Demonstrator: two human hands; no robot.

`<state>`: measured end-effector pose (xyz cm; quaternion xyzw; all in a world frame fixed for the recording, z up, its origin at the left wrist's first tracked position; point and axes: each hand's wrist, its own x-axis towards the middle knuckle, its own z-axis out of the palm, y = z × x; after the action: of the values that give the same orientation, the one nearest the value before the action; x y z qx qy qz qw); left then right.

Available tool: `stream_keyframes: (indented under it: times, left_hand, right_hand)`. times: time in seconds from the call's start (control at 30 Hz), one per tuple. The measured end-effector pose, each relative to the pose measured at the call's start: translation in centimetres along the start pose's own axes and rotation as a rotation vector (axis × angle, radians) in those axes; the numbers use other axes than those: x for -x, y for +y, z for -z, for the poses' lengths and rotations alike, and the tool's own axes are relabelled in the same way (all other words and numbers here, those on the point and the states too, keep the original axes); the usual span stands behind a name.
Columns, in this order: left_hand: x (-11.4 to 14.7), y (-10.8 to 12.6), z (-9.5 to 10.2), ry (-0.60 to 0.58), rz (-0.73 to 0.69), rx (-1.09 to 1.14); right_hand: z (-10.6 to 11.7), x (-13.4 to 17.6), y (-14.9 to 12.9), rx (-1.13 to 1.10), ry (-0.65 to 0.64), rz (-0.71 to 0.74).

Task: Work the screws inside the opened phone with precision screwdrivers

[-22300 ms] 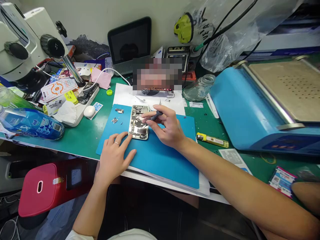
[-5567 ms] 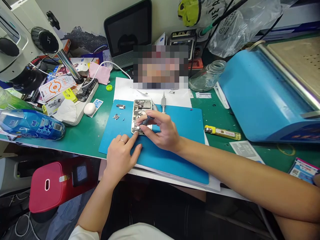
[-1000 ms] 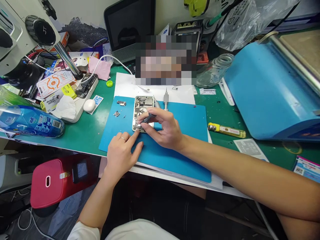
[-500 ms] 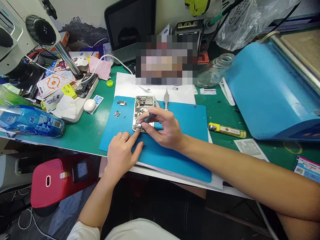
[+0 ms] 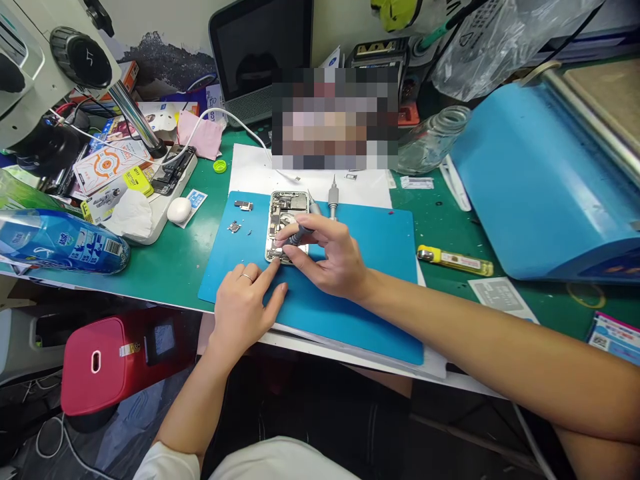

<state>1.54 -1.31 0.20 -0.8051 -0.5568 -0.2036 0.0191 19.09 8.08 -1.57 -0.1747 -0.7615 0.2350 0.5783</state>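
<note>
If the driver [image 5: 301, 234] pinched in right hand [image 5: 334, 257] slips, opened phone [image 5: 275, 215], apparently just touched by unclenched left hand [image 5: 245, 303], could be scratched.

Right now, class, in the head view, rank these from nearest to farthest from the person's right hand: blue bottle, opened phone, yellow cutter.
1. Opened phone: on the blue mat, at the right hand.
2. Yellow cutter: on the green bench, to the right.
3. Blue bottle: at the far left.
</note>
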Motion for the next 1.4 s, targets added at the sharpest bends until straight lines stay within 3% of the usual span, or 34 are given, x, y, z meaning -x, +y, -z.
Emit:
stream_keyframes:
  times: [1.4]
  left_hand:
    - [-0.04,0.04,0.04,0.003,-0.002,0.002]
  right_hand:
    - [-0.07,0.02,0.03,0.026,0.012,0.011]
